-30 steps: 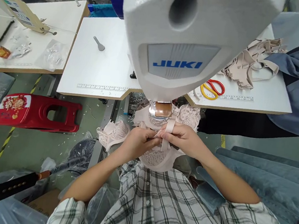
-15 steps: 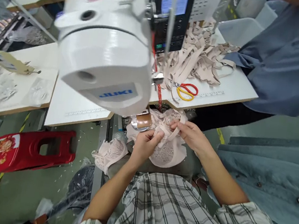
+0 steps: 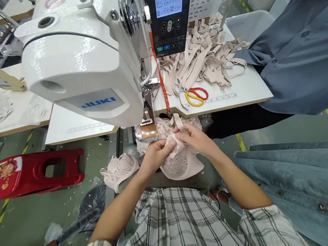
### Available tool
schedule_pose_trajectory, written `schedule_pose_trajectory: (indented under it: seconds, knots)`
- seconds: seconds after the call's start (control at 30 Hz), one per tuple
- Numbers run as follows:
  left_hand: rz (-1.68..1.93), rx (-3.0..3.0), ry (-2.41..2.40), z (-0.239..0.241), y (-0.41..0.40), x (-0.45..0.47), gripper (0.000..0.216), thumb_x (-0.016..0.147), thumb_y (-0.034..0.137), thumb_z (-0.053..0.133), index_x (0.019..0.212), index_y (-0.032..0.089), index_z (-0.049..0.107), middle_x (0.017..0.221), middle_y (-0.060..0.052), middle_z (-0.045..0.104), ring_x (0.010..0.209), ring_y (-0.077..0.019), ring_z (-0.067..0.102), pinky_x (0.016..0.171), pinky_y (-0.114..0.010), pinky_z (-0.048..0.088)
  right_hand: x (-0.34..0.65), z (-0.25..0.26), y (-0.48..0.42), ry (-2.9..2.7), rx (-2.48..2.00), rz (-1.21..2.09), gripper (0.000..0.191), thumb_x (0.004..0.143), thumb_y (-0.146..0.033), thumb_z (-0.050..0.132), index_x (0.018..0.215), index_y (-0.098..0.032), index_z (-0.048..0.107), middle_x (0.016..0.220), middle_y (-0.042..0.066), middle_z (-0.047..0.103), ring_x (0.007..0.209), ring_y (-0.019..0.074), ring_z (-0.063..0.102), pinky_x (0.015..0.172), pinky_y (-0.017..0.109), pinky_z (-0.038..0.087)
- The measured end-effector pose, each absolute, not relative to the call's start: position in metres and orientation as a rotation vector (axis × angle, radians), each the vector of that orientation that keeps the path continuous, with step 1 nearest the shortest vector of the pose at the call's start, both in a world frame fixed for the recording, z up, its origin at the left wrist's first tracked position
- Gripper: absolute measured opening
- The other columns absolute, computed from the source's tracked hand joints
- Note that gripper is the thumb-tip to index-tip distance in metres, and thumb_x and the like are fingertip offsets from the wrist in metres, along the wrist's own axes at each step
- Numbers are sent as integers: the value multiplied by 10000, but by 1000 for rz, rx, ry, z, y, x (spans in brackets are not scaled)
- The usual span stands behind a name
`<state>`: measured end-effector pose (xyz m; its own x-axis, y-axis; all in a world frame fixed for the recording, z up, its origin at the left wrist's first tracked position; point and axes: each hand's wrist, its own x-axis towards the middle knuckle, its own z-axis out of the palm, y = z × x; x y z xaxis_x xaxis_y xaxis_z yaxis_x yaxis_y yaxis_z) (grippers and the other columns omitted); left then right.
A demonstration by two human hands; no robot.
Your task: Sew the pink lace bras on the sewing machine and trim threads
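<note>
A pale pink lace bra (image 3: 180,165) lies over my lap, just below the sewing machine's free arm (image 3: 147,131). My left hand (image 3: 157,154) pinches the edge of this bra between thumb and fingers. Close beside it, my right hand (image 3: 191,137) is closed on a beige strap (image 3: 177,120), which loops up above the fingers. The fingertips of both hands nearly meet, and the strap's end is hidden by them. Another lace cup (image 3: 124,166) hangs to the left of my left wrist.
The white sewing machine (image 3: 80,76) stands ahead, with its control panel (image 3: 167,19) behind. Red-and-yellow scissors (image 3: 196,96) lie on the table near a heap of beige straps (image 3: 201,60). A person in a blue shirt (image 3: 312,57) stands right. A red stool (image 3: 33,175) is on the floor.
My right hand has moved left, closer to my left hand, bringing the strap along. The strap now loops upward. The view has shifted, so the machine appears farther left.
</note>
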<state>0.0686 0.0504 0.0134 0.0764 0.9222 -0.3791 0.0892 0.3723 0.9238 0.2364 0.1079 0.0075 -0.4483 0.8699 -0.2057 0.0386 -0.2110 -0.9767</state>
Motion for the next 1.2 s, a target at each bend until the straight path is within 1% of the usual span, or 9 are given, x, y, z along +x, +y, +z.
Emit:
schedule_pose_trajectory:
  seconds: [0.07, 0.17, 0.23, 0.47, 0.73, 0.9, 1.03, 1.13, 1.2]
  knots:
    - [810, 1022, 1351, 12, 51, 68, 501, 743, 621, 675, 594, 177, 496, 556, 45, 393, 540, -88, 326, 505, -229, 247, 232, 10, 110, -1478, -1115, 1758, 238, 752, -369, 665, 904, -187, 647, 781, -22, 573, 729, 140, 516, 661, 266, 390]
    - [785, 1050, 1371, 9, 50, 66, 484, 774, 593, 663, 593, 180, 487, 552, 48, 368, 535, -89, 320, 505, -233, 239, 227, 14, 112, -1474, -1118, 1830, 187, 719, -359, 638, 755, -178, 606, 688, -35, 515, 660, 126, 468, 616, 264, 351]
    - [776, 1056, 1373, 8, 50, 65, 477, 782, 584, 660, 594, 181, 487, 552, 47, 369, 535, -90, 322, 506, -233, 242, 225, 13, 112, -1436, -1135, 1873, 186, 699, -356, 631, 718, -178, 580, 657, -41, 493, 628, 116, 441, 593, 261, 329]
    - [795, 1057, 1334, 5, 51, 65, 456, 782, 567, 663, 603, 176, 512, 561, 41, 408, 545, -93, 343, 522, -234, 258, 223, 1, 111, -1399, -1123, 1878, 200, 726, -352, 629, 692, -179, 534, 635, -53, 470, 608, 97, 423, 570, 245, 303]
    - [804, 1039, 1315, 8, 51, 64, 455, 770, 565, 675, 596, 177, 513, 551, 42, 420, 544, -97, 366, 524, -235, 274, 218, 6, 110, -1309, -1117, 1930, 251, 676, -383, 639, 629, -196, 479, 577, -63, 446, 547, 88, 394, 533, 242, 286]
    - [802, 1035, 1320, 9, 52, 63, 458, 755, 575, 681, 589, 179, 522, 548, 39, 443, 534, -100, 372, 523, -239, 282, 218, 6, 110, -1312, -1113, 1937, 225, 681, -359, 641, 631, -195, 494, 589, -56, 463, 561, 95, 408, 537, 243, 294]
    - [793, 1035, 1308, 11, 52, 63, 446, 760, 584, 670, 623, 175, 559, 569, 35, 479, 539, -101, 385, 521, -236, 298, 220, 8, 110, -1329, -1097, 1946, 231, 684, -369, 660, 648, -183, 529, 600, -53, 481, 580, 96, 423, 552, 238, 311]
    - [792, 1072, 1314, 12, 51, 64, 453, 766, 583, 667, 613, 175, 541, 563, 39, 455, 544, -98, 371, 516, -233, 287, 220, 10, 108, -1359, -1120, 1908, 235, 700, -371, 684, 662, -173, 562, 609, -51, 494, 587, 93, 433, 561, 237, 317]
    - [792, 1104, 1322, 12, 51, 64, 467, 759, 583, 673, 592, 178, 512, 558, 42, 426, 551, -96, 356, 513, -232, 273, 218, 10, 107, -1318, -1140, 1893, 274, 696, -382, 711, 633, -176, 542, 585, -57, 476, 560, 85, 410, 539, 236, 298]
